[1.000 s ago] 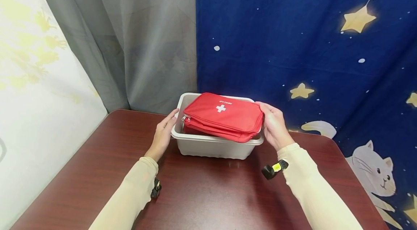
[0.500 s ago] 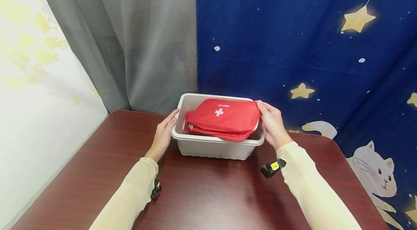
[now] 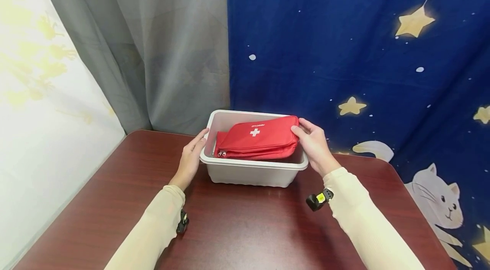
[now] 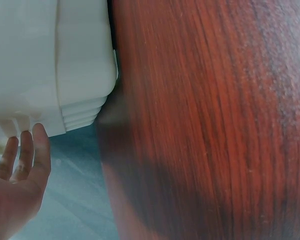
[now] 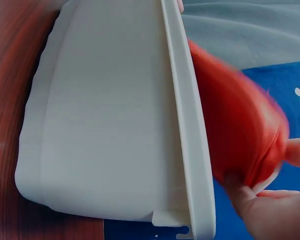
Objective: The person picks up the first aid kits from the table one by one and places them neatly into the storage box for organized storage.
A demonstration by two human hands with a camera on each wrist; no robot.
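A red first aid bag [image 3: 264, 139] with a white cross leans inside a light grey plastic bin [image 3: 249, 174]. Its right end is raised near the rim, and its zip pulls lie low at the left. My right hand [image 3: 315, 147] pinches that raised end, thumb on top; the right wrist view has the bag [image 5: 230, 107] rising above the bin's edge. More red fabric [image 3: 220, 137] shows at the bag's left, but I cannot tell whether it is a separate item. With fingers extended, my left hand [image 3: 189, 161] touches the bin's left side, as the left wrist view confirms.
The bin stands on a dark red wooden table [image 3: 237, 227] near its back edge. Behind hang a grey curtain [image 3: 183, 49] and a blue star-patterned curtain [image 3: 291, 49]. A white panel [image 3: 49, 104] borders the left side.
The bag's left end has sunk deeper into the bin, and the bag has tilted up at the right. My right hand has shifted slightly left with it; the left hand stays on the bin.
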